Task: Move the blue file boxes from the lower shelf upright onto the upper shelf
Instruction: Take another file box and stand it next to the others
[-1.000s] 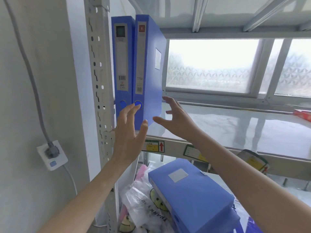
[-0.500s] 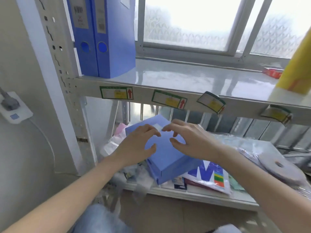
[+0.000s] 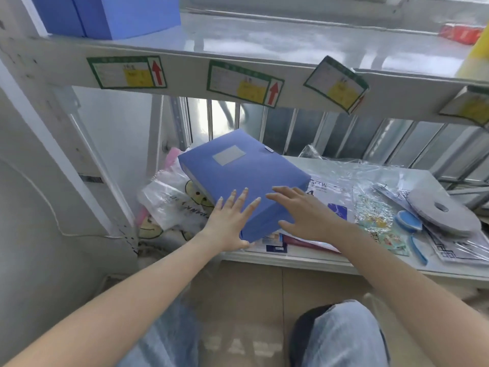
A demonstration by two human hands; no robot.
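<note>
A blue file box [image 3: 238, 173] lies flat and tilted on a pile of bags at the left of the lower shelf [image 3: 344, 263]. My left hand [image 3: 232, 223] rests with spread fingers on the box's near left corner, thumb under its edge. My right hand [image 3: 304, 210] hovers open over the near right corner, fingers apart. Two more blue file boxes [image 3: 111, 14] stand upright at the left end of the upper shelf [image 3: 264, 38]; only their lower parts show.
Plastic bags [image 3: 169, 202], paper packs, a grey tape roll [image 3: 444, 215] and blue items [image 3: 408, 221] cover the lower shelf. A red pack [image 3: 460, 33] and a yellow object [image 3: 476, 56] sit far right on the upper shelf. The shelf post [image 3: 66, 128] stands left; my knees are below.
My hands left the upright boxes on the upper shelf and dropped to the flat box on the lower shelf. The view tilted down and the fingers have spread over the near end.
</note>
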